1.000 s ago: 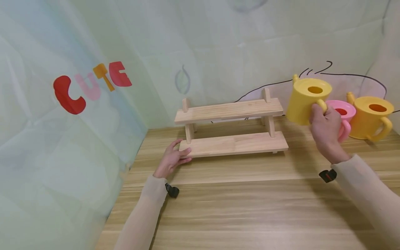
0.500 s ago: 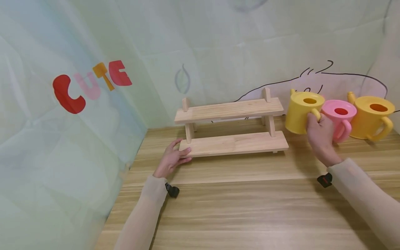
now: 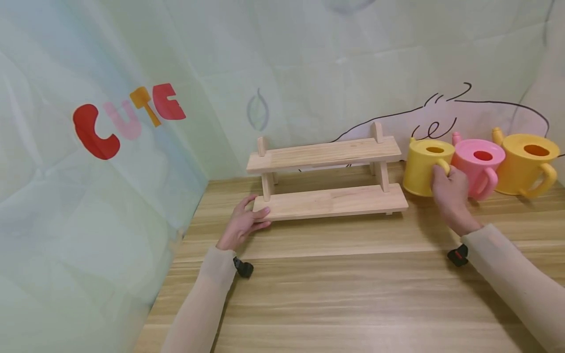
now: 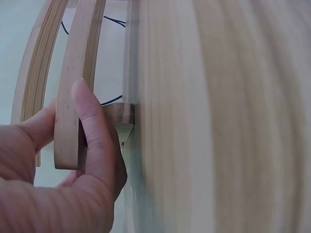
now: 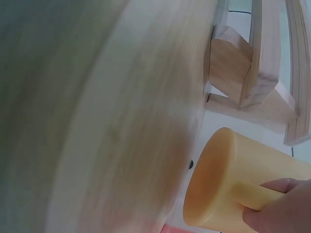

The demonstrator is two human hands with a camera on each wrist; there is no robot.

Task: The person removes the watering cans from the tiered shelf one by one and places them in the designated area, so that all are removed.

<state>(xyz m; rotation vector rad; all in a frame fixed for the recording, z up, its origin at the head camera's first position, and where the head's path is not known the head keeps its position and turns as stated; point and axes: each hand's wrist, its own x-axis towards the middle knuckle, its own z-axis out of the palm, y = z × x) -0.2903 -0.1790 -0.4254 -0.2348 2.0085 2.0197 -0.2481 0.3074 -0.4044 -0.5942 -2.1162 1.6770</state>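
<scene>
A small two-tier wooden shelf [image 3: 331,202] stands by the back wall. At its left end, my left hand [image 3: 242,221] grips the lower board [image 4: 69,116], thumb on top and fingers underneath. My right hand [image 3: 451,198] holds a pale yellow watering can [image 3: 418,171] by its handle, upright and just right of the shelf. In the right wrist view, the can's underside [image 5: 206,179] shows close over the tabletop. Beside it on the right is a pink watering can [image 3: 470,166], and beyond that a larger orange-yellow watering can [image 3: 518,169].
All of this is on a wood-grain table [image 3: 344,294]. A pale printed cloth backdrop [image 3: 309,78] rises behind it, and another cloth side with coloured letters [image 3: 102,142] closes off the left.
My right hand has lowered the yellow watering can toward the table and slightly left, uncovering the pink one. My left hand stays on the shelf.
</scene>
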